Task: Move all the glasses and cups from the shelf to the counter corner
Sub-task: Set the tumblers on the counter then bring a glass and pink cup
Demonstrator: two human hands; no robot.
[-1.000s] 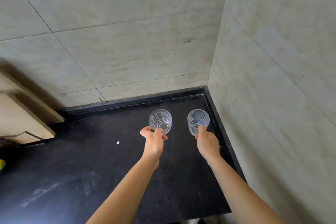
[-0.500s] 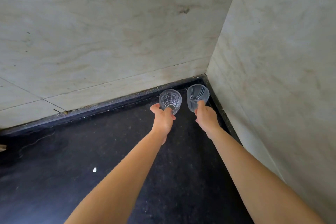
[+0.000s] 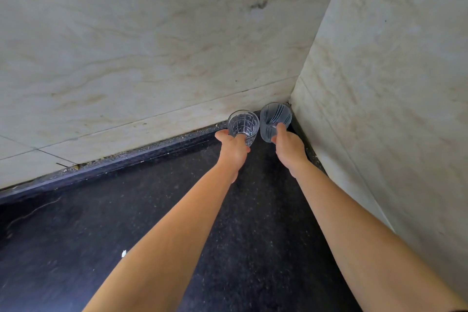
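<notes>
At the counter [image 3: 126,210] corner, both glasses [image 3: 243,124] now sit deeper.

Both arms reaching into counter [image 3: 253,248] corner. Left hand [image 3: 234,151] gripping grid-cut glass [image 3: 243,124], right hand [image 3: 290,148] gripping swirl-line glass [image 3: 274,119]. Glasses sitting just beside each other, hugging marble walls [image 3: 152,45].

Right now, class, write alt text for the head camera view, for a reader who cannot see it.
Two bare hands each hold a clear glass at the corner of a black counter: the left hand has the grid-cut glass, the right hand the line-etched glass. Pale marble-look walls meet behind them.
</notes>
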